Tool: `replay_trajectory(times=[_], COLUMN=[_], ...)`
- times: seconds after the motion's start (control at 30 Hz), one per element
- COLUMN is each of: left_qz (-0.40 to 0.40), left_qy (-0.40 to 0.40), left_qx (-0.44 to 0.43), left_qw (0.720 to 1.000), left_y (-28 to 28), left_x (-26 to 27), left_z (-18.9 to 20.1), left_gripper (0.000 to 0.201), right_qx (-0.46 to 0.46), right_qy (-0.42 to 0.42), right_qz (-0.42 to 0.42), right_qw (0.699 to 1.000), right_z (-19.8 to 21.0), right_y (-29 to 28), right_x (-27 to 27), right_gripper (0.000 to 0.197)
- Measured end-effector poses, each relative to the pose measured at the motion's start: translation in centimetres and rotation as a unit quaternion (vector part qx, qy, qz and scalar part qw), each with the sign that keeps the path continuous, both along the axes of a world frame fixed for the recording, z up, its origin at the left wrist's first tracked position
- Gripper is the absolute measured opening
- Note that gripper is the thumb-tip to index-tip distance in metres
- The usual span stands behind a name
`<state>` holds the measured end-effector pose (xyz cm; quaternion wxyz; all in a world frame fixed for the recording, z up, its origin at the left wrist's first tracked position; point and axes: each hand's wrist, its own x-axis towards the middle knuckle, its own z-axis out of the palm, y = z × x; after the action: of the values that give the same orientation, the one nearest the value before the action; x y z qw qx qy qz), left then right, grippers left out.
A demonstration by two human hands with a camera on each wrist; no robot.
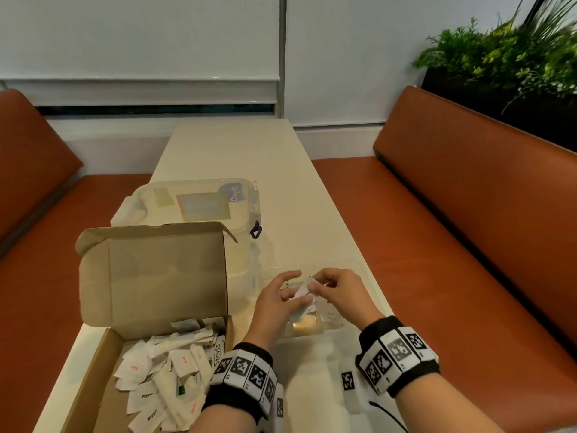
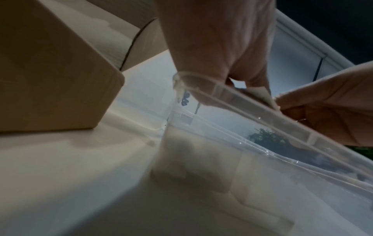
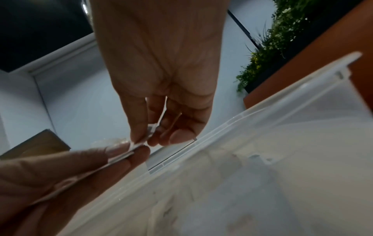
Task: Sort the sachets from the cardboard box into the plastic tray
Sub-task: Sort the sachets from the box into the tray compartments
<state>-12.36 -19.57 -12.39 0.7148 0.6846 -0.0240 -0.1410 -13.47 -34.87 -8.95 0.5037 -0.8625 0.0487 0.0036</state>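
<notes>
Holding a small bunch of white sachets (image 1: 302,303) over the clear plastic tray (image 1: 371,278) at lower centre of the head view, both hands meet above it. Left hand (image 1: 276,303) has fingers curled under the bunch, thumb on top; right hand (image 1: 338,292) pinches one sachet's edge with thumb and forefinger, likely peeling it off to read its label and drop it in the matching compartment. Which compartment sits under it I cannot tell; one sachet with red print (image 1: 332,315) already lies in the tray, lower right of the hands. Cardboard box (image 1: 103,354) at lower left, just beside the tray, lid flap upright, with plenty of loose sachets inside, so sorting looks far from done. Table (image 1: 312,214) edge runs close along the tray's right side: little room there. Lidded plastic container (image 1: 193,201) stands behind the box; open tabletop beyond it.
</notes>
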Motion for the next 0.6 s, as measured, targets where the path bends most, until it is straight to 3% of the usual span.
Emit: replay_trajectory(times=[0.13,0.23,0.4,0.5,0.6], left_qz=[0.053,0.088,0.072,0.081,0.072], left_qy=[-0.021,-0.029,-0.024,-0.059,-0.074], left_qx=[0.034,0.075,0.053,0.088,0.122], left_qw=[0.998,0.993,0.996,0.991,0.987], left_y=[0.2,0.3,-0.1,0.0,0.2], left_x=[0.1,0.2,0.1,0.3,0.6], left_z=[0.0,0.1,0.5,0.5,0.6], left_gripper=[0.028,0.029,0.015,0.009,0.011], right_qx=[0.082,0.17,0.283,0.253,0.154], right_qy=[-0.029,-0.018,0.013,0.032,0.012], right_qz=[-0.073,-0.131,-0.129,-0.103,-0.081], right_qw=[0.994,0.977,0.95,0.961,0.985], right_z=[-0.5,-0.9,-1.6,-2.0,-1.5], right_y=[0.0,0.0,0.5,0.8,0.7], right_x=[0.1,0.1,-0.3,-0.4,-0.1], right_gripper=[0.004,0.012,0.015,0.011,0.005])
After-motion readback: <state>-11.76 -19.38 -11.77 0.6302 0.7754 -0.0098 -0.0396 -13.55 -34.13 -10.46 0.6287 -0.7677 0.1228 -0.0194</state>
